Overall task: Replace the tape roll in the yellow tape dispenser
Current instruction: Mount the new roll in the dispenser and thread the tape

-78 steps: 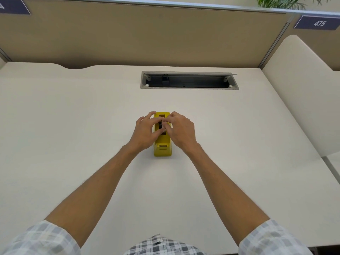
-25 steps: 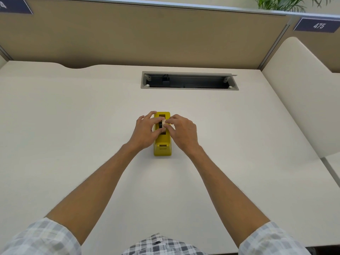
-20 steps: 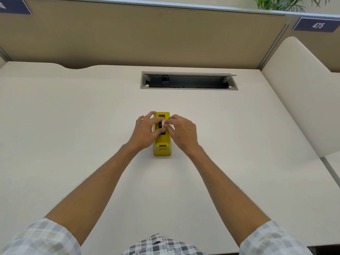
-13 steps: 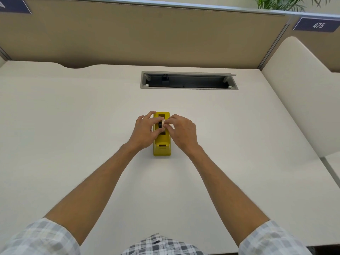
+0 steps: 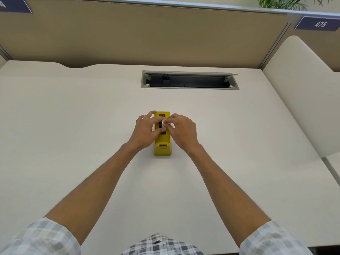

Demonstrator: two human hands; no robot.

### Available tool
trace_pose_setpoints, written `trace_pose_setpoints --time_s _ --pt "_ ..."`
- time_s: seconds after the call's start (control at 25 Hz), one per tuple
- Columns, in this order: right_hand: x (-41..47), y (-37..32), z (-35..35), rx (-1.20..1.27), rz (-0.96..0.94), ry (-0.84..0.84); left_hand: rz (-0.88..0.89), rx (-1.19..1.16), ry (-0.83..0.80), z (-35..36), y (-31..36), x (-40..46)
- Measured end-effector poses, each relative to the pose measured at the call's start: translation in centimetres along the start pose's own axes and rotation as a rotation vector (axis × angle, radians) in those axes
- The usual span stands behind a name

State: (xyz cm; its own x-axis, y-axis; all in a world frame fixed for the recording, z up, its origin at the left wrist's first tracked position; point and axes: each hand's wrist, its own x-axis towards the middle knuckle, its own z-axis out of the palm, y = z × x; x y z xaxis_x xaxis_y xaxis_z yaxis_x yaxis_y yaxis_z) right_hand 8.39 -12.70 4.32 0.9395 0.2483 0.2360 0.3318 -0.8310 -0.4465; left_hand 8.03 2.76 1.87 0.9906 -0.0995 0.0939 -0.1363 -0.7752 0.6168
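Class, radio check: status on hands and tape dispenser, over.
Left hand and right hand pinching at the roll slot. Yellow tape dispenser upright on desk. Nothing in the way.

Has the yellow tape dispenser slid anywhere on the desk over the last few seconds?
No. The yellow tape dispenser sits at the same spot below the left part of the cable slot, with the left hand and right hand on it as before.
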Motion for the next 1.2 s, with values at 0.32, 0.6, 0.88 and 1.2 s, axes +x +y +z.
trace_pose_setpoints --time_s 0.32,0.6,0.88,1.2 --pt "0.3 -0.2 -0.4 -0.041 -0.035 -0.026 0.003 -0.013 0.005 0.0 0.0 -0.1" --pt "0.8 -0.6 -0.7 -0.193 -0.118 -0.029 0.001 -0.003 0.014 0.1 -0.1 0.1" --pt "0.6 -1.0 0.3 -0.285 -0.100 -0.056 0.021 -0.009 0.021 0.1 0.1 0.0" --pt "0.3 -1.0 0.0 -0.177 -0.089 -0.032 0.029 0.003 0.011 0.0 0.1 -0.1"
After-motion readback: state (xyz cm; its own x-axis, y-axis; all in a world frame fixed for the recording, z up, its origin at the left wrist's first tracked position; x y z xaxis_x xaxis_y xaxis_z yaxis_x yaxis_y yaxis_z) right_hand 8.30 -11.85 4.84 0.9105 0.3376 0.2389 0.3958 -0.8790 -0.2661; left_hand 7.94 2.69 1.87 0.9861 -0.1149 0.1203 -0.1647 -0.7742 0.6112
